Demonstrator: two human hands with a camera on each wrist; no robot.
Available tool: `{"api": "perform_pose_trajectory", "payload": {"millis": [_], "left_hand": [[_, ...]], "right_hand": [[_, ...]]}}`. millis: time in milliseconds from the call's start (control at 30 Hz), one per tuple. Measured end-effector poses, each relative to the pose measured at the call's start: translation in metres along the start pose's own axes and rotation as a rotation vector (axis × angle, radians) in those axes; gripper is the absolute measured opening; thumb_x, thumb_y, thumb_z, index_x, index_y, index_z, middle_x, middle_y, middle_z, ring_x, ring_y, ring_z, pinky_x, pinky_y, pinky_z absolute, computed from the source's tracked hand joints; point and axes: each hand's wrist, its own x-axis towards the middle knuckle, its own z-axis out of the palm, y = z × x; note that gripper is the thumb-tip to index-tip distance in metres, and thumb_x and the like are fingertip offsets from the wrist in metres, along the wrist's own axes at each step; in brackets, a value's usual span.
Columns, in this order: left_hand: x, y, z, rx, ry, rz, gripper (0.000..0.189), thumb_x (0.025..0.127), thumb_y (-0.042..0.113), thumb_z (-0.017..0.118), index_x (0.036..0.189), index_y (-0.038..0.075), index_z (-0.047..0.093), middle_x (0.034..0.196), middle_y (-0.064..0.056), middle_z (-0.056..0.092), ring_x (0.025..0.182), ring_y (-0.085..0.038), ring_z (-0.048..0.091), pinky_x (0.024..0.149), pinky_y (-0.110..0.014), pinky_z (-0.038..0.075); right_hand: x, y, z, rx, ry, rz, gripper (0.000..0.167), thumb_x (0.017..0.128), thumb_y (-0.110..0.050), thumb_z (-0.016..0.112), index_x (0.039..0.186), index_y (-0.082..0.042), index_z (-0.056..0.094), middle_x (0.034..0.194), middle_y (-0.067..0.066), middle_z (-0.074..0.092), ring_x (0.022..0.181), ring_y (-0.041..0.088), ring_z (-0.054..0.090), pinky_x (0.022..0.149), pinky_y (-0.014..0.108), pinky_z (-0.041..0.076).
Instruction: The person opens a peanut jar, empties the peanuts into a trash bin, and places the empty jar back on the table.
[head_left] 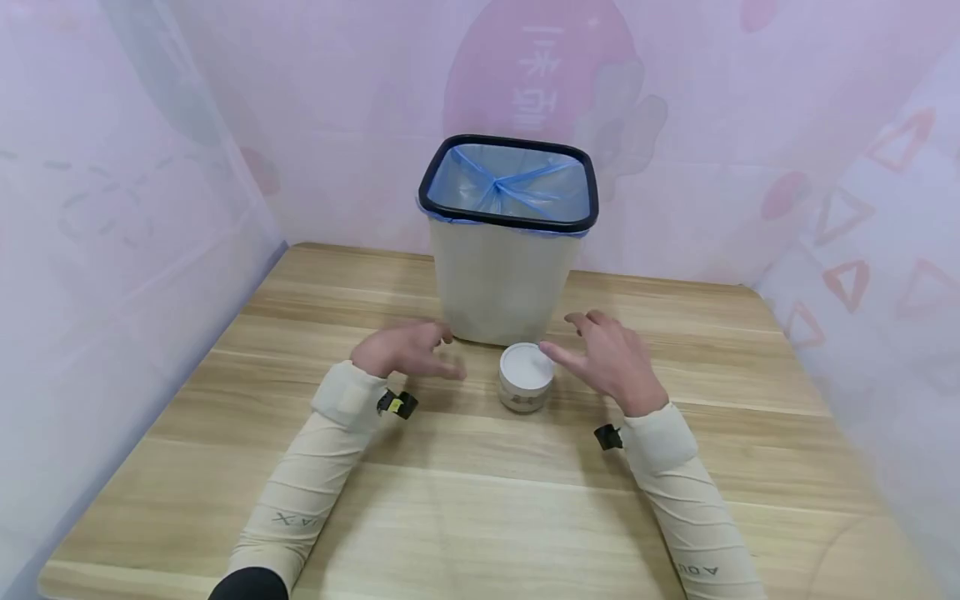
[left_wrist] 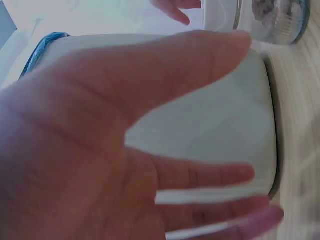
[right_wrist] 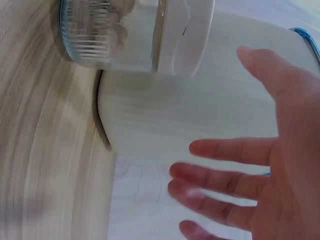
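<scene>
A small clear jar with a white lid point(head_left: 527, 367) stands upright on the table, just in front of the bin. Its ribbed glass point(right_wrist: 95, 35) shows brownish contents in the right wrist view. My left hand point(head_left: 408, 350) hovers to the left of the jar, fingers spread and thumb reaching toward it, apart from it. On the other side my right hand point(head_left: 611, 358) is held with fingers extended, its thumb tip overlapping the lid's edge in the head view. In the right wrist view that thumb point(right_wrist: 265, 65) is apart from the lid point(right_wrist: 185, 37). Neither hand holds anything.
Behind the jar stands a cream bin point(head_left: 498, 283) with a black rim point(head_left: 510, 221) and a knotted blue bag point(head_left: 497, 185) inside. The wooden table point(head_left: 480, 517) ends at a printed curtain point(head_left: 337, 150) along the back and sides.
</scene>
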Motion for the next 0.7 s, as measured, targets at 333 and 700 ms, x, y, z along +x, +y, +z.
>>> {"api": "perform_pose_trajectory", "payload": {"millis": [333, 700], "left_hand": [[0.017, 0.007, 0.015, -0.087, 0.000, 0.277, 0.080, 0.092, 0.049, 0.078, 0.146, -0.003, 0.051, 0.144, -0.022, 0.059, 0.135, -0.037, 0.057, 0.114, -0.050, 0.049], [0.036, 0.011, 0.038, -0.121, 0.100, 0.415, 0.096, 0.081, 0.045, 0.090, 0.151, -0.004, 0.045, 0.151, -0.021, 0.055, 0.141, -0.036, 0.053, 0.122, -0.048, 0.043]], "right_hand": [[0.000, -0.008, 0.003, 0.063, -0.020, -0.138, 0.077, 0.094, -0.073, 0.060, 0.138, -0.011, 0.068, 0.117, 0.012, 0.073, 0.103, 0.028, 0.071, 0.084, 0.048, 0.060], [0.001, -0.015, 0.015, 0.117, -0.081, -0.224, 0.080, 0.085, -0.073, 0.072, 0.140, -0.016, 0.065, 0.133, 0.011, 0.066, 0.116, 0.027, 0.066, 0.089, 0.047, 0.060]]}}
